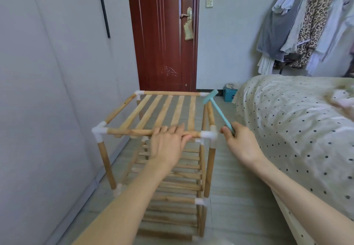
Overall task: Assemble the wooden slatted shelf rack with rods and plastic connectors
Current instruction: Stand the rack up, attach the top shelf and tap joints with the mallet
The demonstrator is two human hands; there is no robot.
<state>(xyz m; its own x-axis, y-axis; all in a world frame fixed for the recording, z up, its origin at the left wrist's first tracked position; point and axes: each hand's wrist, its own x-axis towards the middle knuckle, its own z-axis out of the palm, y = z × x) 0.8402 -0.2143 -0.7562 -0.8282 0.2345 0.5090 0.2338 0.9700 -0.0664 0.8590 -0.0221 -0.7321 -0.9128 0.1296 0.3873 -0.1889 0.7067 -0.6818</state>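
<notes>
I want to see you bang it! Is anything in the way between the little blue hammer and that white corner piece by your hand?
Nothing visible. The blue hammer in the right hand is raised above the near right white connector, with open air between. The left hand grips the front rod beside it.

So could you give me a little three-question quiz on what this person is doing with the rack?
1. True or false: the left hand rests on the rack's near top rod.
2. The right hand holds: A) a screwdriver B) a small teal hammer C) a spare rod.
3. Fill in: the white plastic ______ joins the rods at the corner nearest the hammer grip.

Key: 1 true; 2 B; 3 connector.
</notes>
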